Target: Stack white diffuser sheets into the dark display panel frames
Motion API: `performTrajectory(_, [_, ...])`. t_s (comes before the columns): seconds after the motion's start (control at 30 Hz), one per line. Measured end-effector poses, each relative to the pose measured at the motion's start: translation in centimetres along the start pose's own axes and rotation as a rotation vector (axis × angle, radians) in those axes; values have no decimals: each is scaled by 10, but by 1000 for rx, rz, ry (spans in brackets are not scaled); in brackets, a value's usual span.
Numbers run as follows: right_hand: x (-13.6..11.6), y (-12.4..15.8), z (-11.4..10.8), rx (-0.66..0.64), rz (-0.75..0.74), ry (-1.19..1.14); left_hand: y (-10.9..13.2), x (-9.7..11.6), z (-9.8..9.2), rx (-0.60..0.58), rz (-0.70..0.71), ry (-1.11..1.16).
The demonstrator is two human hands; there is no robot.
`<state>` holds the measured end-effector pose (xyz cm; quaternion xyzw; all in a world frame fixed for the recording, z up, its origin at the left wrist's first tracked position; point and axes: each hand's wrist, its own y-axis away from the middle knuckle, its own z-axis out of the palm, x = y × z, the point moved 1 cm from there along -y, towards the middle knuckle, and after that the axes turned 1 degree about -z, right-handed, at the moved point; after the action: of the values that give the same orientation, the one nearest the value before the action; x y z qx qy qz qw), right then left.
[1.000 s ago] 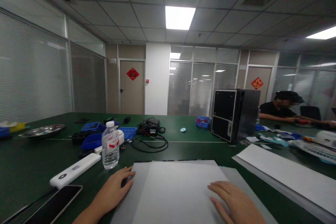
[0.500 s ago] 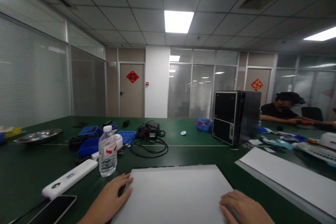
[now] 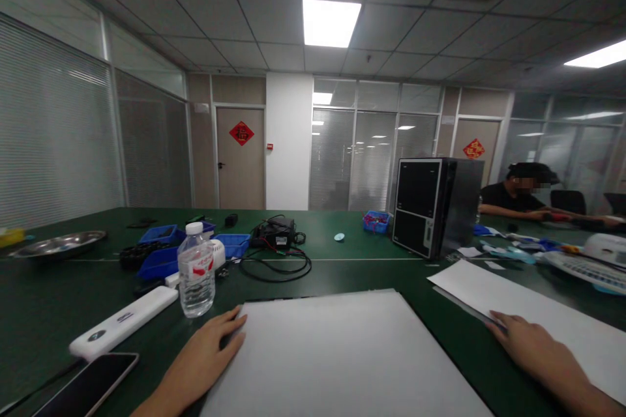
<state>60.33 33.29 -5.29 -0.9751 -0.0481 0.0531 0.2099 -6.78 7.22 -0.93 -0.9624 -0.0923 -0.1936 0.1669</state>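
Observation:
My left hand (image 3: 211, 350) lies flat and open at the left edge of a large pale grey sheet (image 3: 337, 352) spread on the green table (image 3: 49, 300) in front of me. My right hand (image 3: 531, 346) lies fingers outstretched on the near corner of a second white sheet (image 3: 538, 309) to the right, holding nothing. A clear water bottle (image 3: 195, 270) with a red label stands just beyond my left hand.
A white bar-shaped device (image 3: 122, 324) and a dark phone (image 3: 85, 386) lie at the near left. Blue bins (image 3: 163, 254), a metal dish (image 3: 59, 243) and black cables (image 3: 278, 260) sit farther back. A black computer case (image 3: 433, 205) stands right of centre; a seated person (image 3: 523, 199) works beyond it.
My right hand left the grey sheet and moved right onto the second white sheet. My left hand stayed at the sheet's left edge.

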Motion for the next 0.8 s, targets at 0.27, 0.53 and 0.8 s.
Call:
performTrajectory(0.27, [-59, 17, -55, -68, -113, 41, 6, 11, -5, -32, 54, -22])
performTrajectory(0.53, [-164, 71, -101, 42, -465, -60, 5, 7, -1, -24, 50, -23])
performTrajectory(0.8, [-227, 108, -135, -81, -868, -284, 4, 5, -1, -21, 45, 1])
